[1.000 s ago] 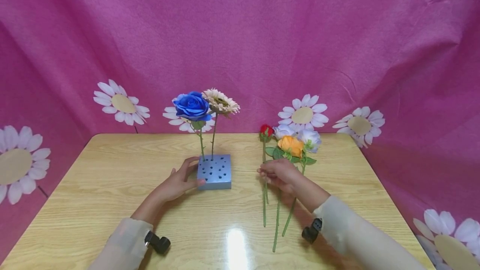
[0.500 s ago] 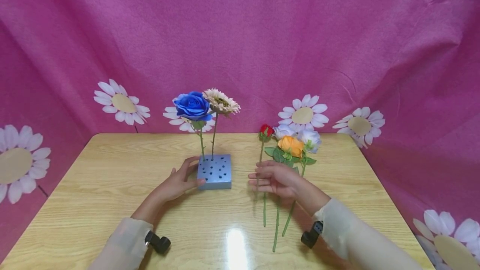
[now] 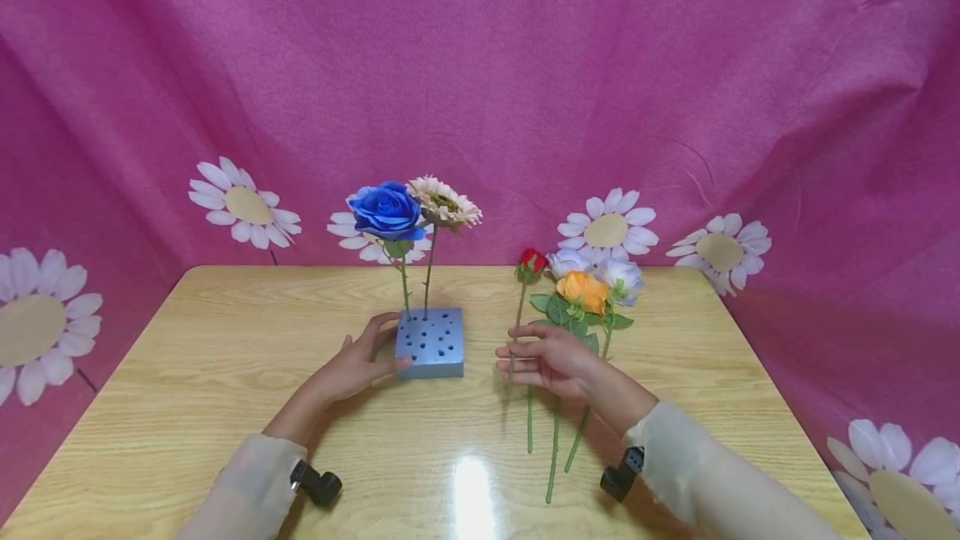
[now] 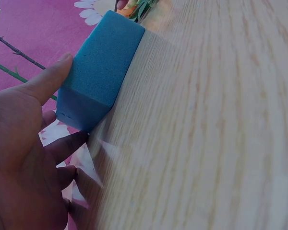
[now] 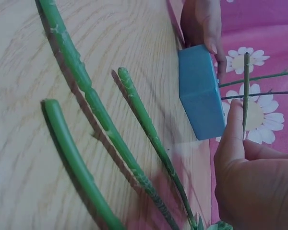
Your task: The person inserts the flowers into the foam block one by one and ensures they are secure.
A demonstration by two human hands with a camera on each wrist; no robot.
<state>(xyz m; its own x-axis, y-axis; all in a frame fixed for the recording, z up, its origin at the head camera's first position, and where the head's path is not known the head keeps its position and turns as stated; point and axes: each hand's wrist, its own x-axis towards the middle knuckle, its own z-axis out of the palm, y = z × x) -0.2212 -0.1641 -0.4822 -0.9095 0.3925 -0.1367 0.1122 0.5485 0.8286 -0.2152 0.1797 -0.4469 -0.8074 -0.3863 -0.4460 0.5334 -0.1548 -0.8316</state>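
Note:
My left hand (image 3: 352, 372) steadies a blue block with holes (image 3: 429, 370) by its left side; in the left wrist view, thumb and fingers hold the block's (image 4: 98, 64) end. A blue rose (image 3: 386, 212) and a cream gerbera (image 3: 444, 204) stand upright in its back holes. To the right, my right hand (image 3: 553, 361) pinches the stem of a red rose (image 3: 532, 262). The stem's lower end is raised off the table, while the bloom stays near the back edge. In the right wrist view the stem (image 5: 246, 86) rises from between thumb and fingers.
Under and beyond my right hand lie an orange rose (image 3: 582, 292) and pale white-lilac roses (image 3: 621, 279), their green stems (image 3: 556, 448) pointing toward me. A pink daisy-print cloth (image 3: 480, 107) hangs behind the wooden table (image 3: 397, 457).
My right hand has taken the red rose's stem, shifted slightly left and lifted its lower end, swinging it left. My left hand and the block have stayed put.

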